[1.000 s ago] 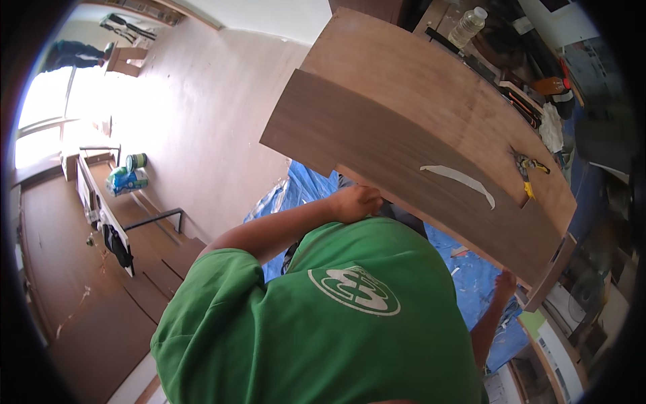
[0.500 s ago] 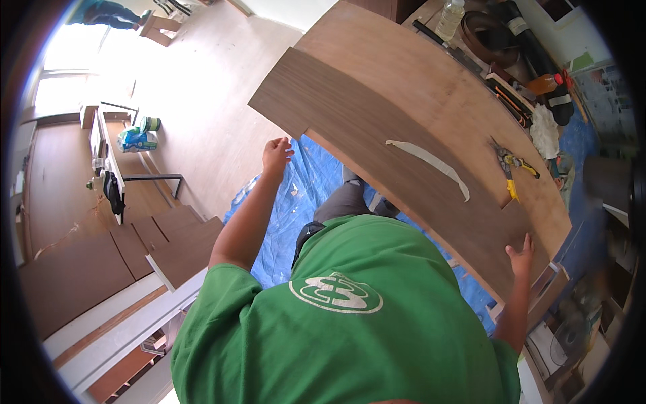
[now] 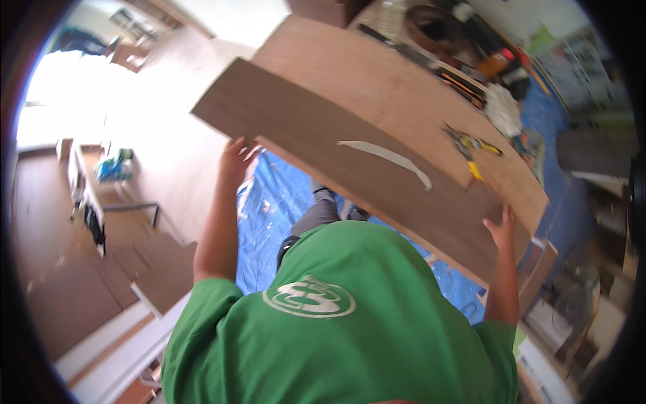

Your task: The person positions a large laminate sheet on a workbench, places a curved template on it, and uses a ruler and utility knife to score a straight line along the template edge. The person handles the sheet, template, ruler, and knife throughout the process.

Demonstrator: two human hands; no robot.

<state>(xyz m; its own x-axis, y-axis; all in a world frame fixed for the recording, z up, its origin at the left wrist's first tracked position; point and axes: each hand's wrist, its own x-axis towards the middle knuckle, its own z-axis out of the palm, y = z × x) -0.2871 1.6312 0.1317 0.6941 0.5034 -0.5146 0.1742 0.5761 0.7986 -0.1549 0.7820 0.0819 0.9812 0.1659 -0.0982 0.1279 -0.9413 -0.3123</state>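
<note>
A long dark wood-grain sheet (image 3: pixel 303 121) lies over a paler wooden board (image 3: pixel 363 74), its left end jutting past the board's side. My left hand (image 3: pixel 235 160) is at the sheet's near left edge, beside a small notch, with fingertips meeting the edge; blur hides how firmly they touch. Toward the sheet's right end, my right hand (image 3: pixel 500 229) rests on the surface with fingers and thumb spread. A curved pale strip (image 3: pixel 389 158) lies on the sheet. Yellow-handled snips (image 3: pixel 471 149) lie with jaws apart on the pale board, just beyond my right hand.
Blue plastic sheeting (image 3: pixel 269 195) covers the floor below the board. Tools, a clear bottle (image 3: pixel 391 19) and a white crumpled cloth (image 3: pixel 503 111) crowd the far right side. Brown panels (image 3: pixel 81 296) are stacked at left. Another person's legs (image 3: pixel 81 42) show at the far left.
My view has swung, so the board and its things sit further left in the picture. My left hand has come up to the sheet's edge. My right hand stays on the sheet's right end.
</note>
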